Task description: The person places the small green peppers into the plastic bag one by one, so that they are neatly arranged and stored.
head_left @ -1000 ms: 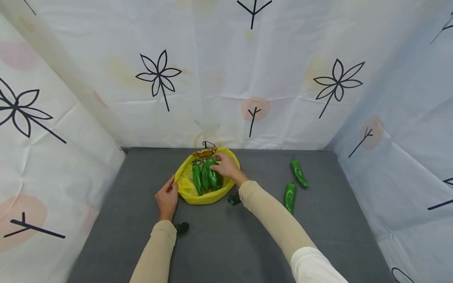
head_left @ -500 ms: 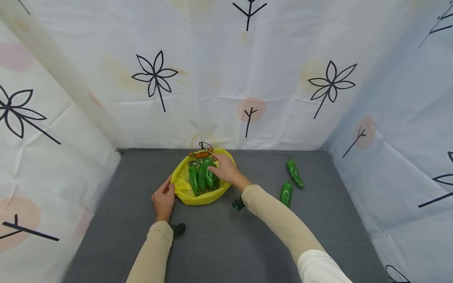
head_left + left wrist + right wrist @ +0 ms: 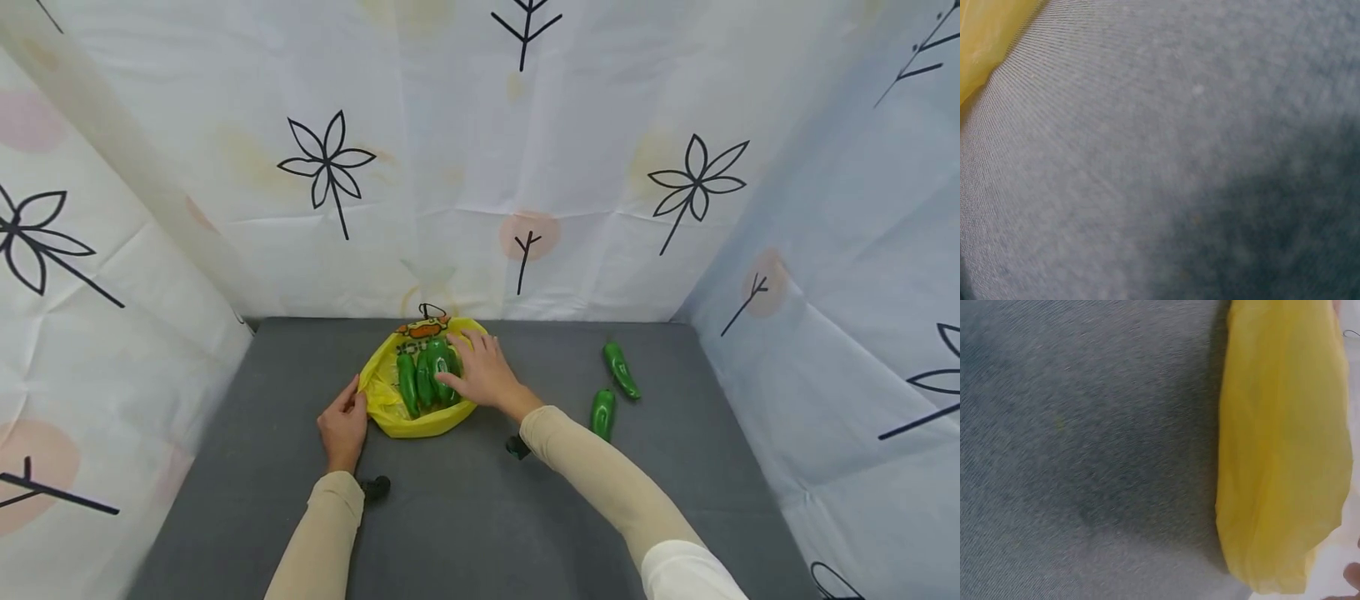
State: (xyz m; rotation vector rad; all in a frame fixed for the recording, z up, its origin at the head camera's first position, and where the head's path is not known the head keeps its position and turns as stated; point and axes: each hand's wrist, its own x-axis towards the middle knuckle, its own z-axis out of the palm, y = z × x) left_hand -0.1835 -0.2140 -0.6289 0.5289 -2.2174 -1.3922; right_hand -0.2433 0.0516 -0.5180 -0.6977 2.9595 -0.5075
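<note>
A yellow plastic bag (image 3: 382, 398) stands with its mouth rolled wide; its wall shows in both wrist views (image 3: 985, 37) (image 3: 1282, 450). Several green chili peppers (image 3: 425, 379) lie side by side inside it. At the bag's left edge my left hand (image 3: 345, 427) pinches the rim between thumb and fingers. Over the right side of the bag is my right hand (image 3: 486, 372), its fingers spread and nothing held, with the thumb close to the rightmost peppers. That hand partly covers the bag's right rim. A bit of it shows at the right wrist view's edge.
Two more green peppers lie on the grey table (image 3: 465, 517) to the right, one farther back (image 3: 621, 370) and one nearer (image 3: 602, 413), close to the right sleeve. White patterned cloth (image 3: 450, 167) walls the table at the back and sides.
My right hand has let go of a pepper in the bag; its fingers have spread and drawn slightly back to the right. The left hand has stayed at the rim.
</note>
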